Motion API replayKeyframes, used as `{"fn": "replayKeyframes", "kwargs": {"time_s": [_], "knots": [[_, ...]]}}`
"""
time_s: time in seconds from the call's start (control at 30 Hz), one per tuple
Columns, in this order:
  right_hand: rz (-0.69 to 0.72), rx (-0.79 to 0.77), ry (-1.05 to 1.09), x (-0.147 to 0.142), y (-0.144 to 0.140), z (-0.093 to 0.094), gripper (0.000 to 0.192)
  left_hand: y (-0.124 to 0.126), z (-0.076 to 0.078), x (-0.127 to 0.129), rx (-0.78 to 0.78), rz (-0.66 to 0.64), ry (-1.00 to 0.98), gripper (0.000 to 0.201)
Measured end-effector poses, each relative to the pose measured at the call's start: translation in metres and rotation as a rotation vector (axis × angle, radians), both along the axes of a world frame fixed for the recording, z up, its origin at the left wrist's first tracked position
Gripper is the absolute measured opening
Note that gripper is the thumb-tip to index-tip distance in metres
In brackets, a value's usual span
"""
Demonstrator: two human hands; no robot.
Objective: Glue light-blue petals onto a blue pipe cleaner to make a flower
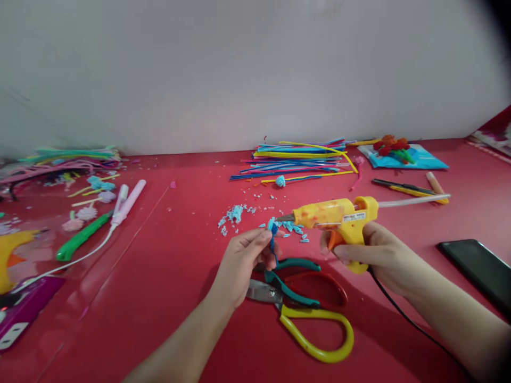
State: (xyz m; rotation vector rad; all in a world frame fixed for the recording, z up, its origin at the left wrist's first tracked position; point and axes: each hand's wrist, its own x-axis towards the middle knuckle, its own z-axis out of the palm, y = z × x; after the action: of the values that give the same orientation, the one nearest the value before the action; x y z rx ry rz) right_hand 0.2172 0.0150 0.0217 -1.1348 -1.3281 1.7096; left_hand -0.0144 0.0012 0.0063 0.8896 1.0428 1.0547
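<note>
Glue gun (pixel 339 215), yellow, gripped in the right hand (pixel 369 252) with a finger at the orange trigger; nozzle points left, its tip just beside a small blue pipe-cleaner piece (pixel 273 230) pinched in the left hand (pixel 247 255) above the red table (pixel 159 276). Judgement: keep the nozzle on the joint, squeeze lightly, fingertips clear (hot tip). Scissors (pixel 303 303) lie near, under the hands; blue trimmings (pixel 235 214) just beyond.

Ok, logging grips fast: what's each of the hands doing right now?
Left hand: closed, pinching a small blue piece.
Right hand: closed around the yellow glue gun.
</note>
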Motion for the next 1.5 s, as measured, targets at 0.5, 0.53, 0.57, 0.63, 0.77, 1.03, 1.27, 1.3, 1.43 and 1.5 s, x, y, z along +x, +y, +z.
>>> {"fn": "replayKeyframes", "kwargs": {"time_s": [0.5, 0.53, 0.57, 0.63, 0.77, 1.03, 1.27, 1.3, 1.43, 1.5], "knots": [[0.098, 0.325, -0.289, -0.002, -0.016, 0.001, 0.027, 0.001, 0.001, -0.001, 0.039, -0.003, 0.104, 0.029], [0.096, 0.325, -0.304, -0.002, -0.017, -0.001, 0.028, 0.001, 0.001, -0.001, 0.038, -0.005, 0.112, 0.03], [0.091, 0.32, -0.316, -0.002, -0.017, -0.002, 0.028, 0.001, 0.001, -0.001, 0.038, -0.006, 0.117, 0.03], [0.081, 0.311, -0.315, -0.002, -0.017, -0.004, 0.028, 0.001, 0.002, -0.001, 0.04, -0.01, 0.124, 0.031], [0.094, 0.335, -0.297, -0.002, -0.016, -0.004, 0.027, 0.001, 0.001, -0.001, 0.046, -0.02, 0.117, 0.03], [0.084, 0.375, -0.391, -0.004, -0.015, -0.002, 0.03, 0.001, 0.002, -0.001, 0.041, -0.022, 0.106, 0.03], [0.063, 0.372, -0.384, -0.005, -0.015, -0.002, 0.031, 0.0, 0.003, 0.0, 0.037, -0.013, 0.114, 0.031], [0.064, 0.364, -0.384, -0.005, -0.015, -0.002, 0.031, 0.0, 0.003, 0.0, 0.036, -0.013, 0.111, 0.031], [0.055, 0.332, -0.394, -0.005, -0.015, -0.001, 0.032, 0.0, 0.002, 0.0, 0.044, -0.021, 0.106, 0.03], [0.05, 0.316, -0.394, -0.005, -0.015, -0.001, 0.033, 0.0, 0.001, 0.0, 0.05, -0.023, 0.1, 0.031]]}}
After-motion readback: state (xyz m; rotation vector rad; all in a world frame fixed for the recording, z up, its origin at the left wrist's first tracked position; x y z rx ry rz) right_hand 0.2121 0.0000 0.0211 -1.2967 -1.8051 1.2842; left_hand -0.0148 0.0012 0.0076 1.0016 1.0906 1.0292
